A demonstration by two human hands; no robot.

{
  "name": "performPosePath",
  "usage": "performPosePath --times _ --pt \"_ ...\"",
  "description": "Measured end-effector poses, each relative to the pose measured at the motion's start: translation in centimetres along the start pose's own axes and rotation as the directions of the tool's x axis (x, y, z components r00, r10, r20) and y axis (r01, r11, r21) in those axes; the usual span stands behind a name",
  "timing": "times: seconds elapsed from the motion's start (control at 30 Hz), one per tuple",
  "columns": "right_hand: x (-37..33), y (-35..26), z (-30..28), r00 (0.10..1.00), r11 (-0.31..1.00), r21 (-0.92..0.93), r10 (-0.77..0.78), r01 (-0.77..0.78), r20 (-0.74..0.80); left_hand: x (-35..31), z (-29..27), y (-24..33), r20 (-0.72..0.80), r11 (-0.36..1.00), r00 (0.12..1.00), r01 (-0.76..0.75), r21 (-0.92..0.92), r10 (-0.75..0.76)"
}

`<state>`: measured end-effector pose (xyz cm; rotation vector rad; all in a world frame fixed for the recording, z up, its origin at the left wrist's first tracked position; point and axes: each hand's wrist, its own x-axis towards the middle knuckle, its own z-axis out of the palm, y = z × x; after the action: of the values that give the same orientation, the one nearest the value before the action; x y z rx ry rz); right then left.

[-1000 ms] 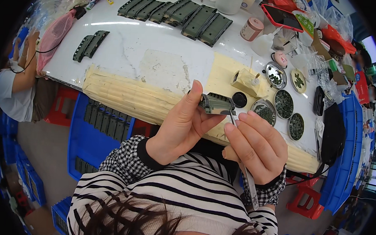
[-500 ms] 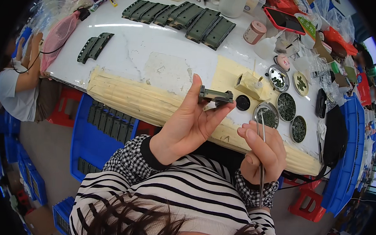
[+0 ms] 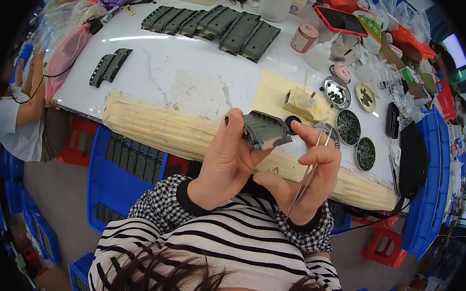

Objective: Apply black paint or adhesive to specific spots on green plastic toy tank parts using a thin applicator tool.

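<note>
Between the thumb and fingers of my left hand (image 3: 224,163) is a curved dark green plastic part (image 3: 267,130), held tilted above the table's front edge. My right hand (image 3: 310,170) is just right of it, its raised fingers close to the part's right end; whether they touch it I cannot tell. Metal tweezers (image 3: 310,176) lie in the right hand, tips up. Beyond this hand stand round dishes of small dark green pieces, one dish (image 3: 348,127) behind another dish (image 3: 365,154). A third dish is partly hidden by my fingers. A black round cap (image 3: 292,120) sits behind the held part.
Several similar green parts (image 3: 213,26) are lined up at the table's back, with two more (image 3: 109,67) at left. A cream block-shaped holder (image 3: 303,103) stands near the dishes. Blue crate (image 3: 96,183) with green parts is below left. A person (image 3: 21,108) sits at far left.
The green part has been turned so that its broad curved face shows. My right hand has moved left and up toward it, the tweezers now slanting.
</note>
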<state>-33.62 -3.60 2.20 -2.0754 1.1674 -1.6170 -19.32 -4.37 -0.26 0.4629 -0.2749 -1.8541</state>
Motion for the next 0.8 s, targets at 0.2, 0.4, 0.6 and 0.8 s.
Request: performPosePath --times 0.2,0.4,0.6,0.8 --pt "-0.3 0.5 -0.2 0.995 0.973 0.212 0.097 -0.088 -0.033 -0.9 -0.6 -0.6 0.176 0.995 0.984 0.002 -0.103 0.016" --pt "0.0 0.7 -4.2 0.935 0.9 0.38 0.078 -0.215 0.346 -0.7 -2.5 1.9 0.394 0.898 0.807 0.386 0.212 -0.44" --pt "-0.1 0.7 -5.0 0.781 0.81 0.468 -0.02 -0.353 0.624 -0.5 -3.4 2.3 0.418 0.702 0.574 0.477 0.529 -0.705" --pt "-0.2 1.4 -7.9 0.871 0.734 0.479 0.34 -0.482 0.355 -0.9 -2.7 3.4 0.478 0.787 0.626 0.46 0.411 -0.616"
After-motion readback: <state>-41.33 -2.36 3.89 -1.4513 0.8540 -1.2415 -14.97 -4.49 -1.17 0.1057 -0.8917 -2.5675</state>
